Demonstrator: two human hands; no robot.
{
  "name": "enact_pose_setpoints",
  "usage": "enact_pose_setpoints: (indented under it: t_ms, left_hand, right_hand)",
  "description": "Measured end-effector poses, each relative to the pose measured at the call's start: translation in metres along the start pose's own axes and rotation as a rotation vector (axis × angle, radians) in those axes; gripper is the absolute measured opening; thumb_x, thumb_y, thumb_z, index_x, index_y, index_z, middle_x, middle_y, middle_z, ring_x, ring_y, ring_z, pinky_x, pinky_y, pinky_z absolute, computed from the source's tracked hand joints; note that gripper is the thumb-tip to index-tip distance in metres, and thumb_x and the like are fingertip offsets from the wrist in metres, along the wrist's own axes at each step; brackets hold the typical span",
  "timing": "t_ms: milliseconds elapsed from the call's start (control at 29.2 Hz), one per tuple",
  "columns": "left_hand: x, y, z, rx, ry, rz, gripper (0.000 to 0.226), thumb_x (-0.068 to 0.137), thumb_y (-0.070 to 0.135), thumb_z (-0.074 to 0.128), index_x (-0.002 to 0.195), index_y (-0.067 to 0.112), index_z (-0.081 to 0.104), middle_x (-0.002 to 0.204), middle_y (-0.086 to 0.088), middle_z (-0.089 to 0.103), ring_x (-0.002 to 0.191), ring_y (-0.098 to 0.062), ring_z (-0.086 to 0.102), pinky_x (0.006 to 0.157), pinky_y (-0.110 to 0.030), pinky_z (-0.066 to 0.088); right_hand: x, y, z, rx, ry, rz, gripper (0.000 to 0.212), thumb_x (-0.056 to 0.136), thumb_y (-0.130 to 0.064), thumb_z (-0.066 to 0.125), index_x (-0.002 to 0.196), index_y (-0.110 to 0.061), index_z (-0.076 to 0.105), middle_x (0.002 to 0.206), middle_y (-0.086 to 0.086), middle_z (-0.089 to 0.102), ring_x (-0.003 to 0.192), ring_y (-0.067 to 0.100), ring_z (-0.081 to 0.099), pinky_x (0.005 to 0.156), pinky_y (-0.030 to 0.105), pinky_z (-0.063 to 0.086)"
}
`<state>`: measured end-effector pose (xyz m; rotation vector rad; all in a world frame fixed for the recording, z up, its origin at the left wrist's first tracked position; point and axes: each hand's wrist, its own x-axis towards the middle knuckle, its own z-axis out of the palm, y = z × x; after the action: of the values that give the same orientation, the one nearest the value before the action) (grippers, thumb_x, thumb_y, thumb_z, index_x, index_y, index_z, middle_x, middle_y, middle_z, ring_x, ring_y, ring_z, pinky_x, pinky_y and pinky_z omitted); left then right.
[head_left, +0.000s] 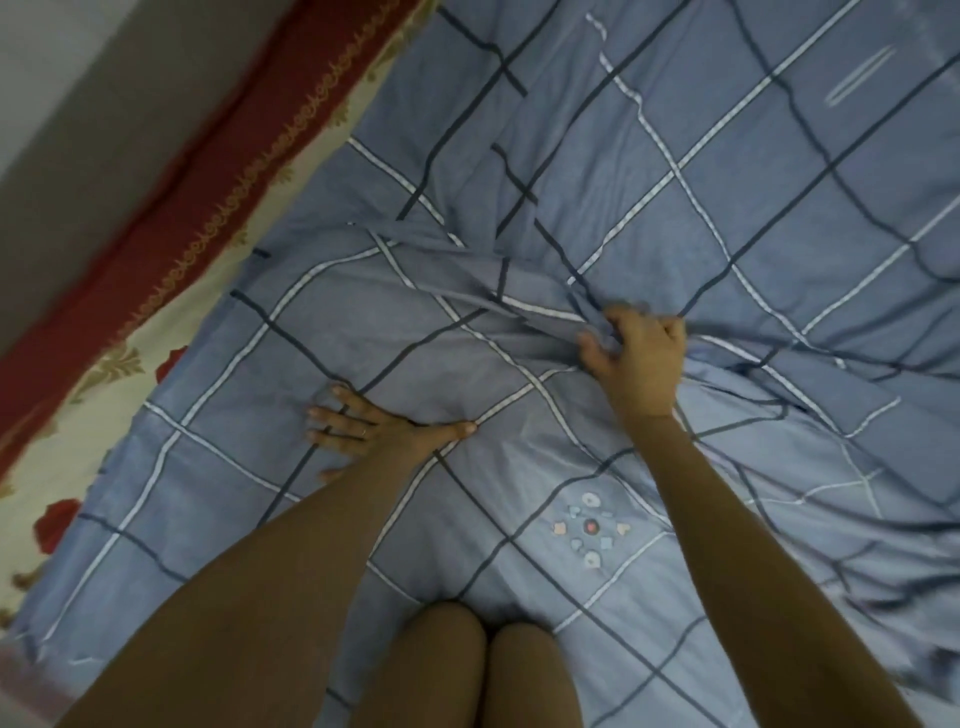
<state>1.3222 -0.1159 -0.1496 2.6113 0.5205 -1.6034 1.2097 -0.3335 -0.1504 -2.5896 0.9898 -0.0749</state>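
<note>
Sheet in blue check lay across the bed, rumpled at its middle. The left hand pressed flat on it, fingers spread. The right hand curled its fingers round a bunched fold of it, near the left.

The blue cover is soft, matt cloth with dark and white check lines. It is rumpled into folds at the middle and smoother toward the bed's near edge. Its small motif looks stitched. Along the bed's left edge lies a cream sheet of matt cloth with a red floral print.
</note>
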Motion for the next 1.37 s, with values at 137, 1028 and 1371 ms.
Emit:
enact_pose_setpoints:
  t_ms: [137,1028,1371]
  left_hand:
    - [-0.006,0.0,0.007,-0.073,0.097,0.045,0.17,0.021,0.079,0.07,0.136,0.018,-0.04,0.144,-0.013,-0.043,0.134,-0.033,-0.036,0.104,-0.065,-0.015]
    - [0.052,-0.018,-0.119,-0.296,0.455,0.569,0.078,0.08,0.016,0.07,0.144,0.006,0.025,0.146,-0.02,0.029,0.13,-0.033,0.038,0.103,-0.037,0.036]
    - [0.066,-0.032,-0.156,-0.388,0.774,0.636,0.01,0.085,0.0,0.043,0.087,0.01,0.042,0.091,-0.019,0.058,0.085,-0.026,0.054,0.066,-0.031,0.032]
  right_hand:
    - [-0.081,0.006,-0.018,-0.146,-0.454,-0.243,0.034,0.07,-0.047,0.063,0.074,-0.014,0.07,0.048,0.001,0.056,0.044,0.021,0.058,0.053,0.024,0.044]
    - [-0.125,-0.039,-0.022,-0.33,-1.006,-0.125,0.058,0.086,-0.026,0.063,0.14,-0.024,0.042,0.141,0.013,0.035,0.126,0.032,0.04,0.102,0.042,0.037]
    - [-0.128,-0.039,-0.008,-0.213,-0.992,0.062,0.043,0.094,-0.025,0.051,0.136,-0.022,0.045,0.146,0.014,0.025,0.124,0.035,0.044,0.103,0.044,0.04]
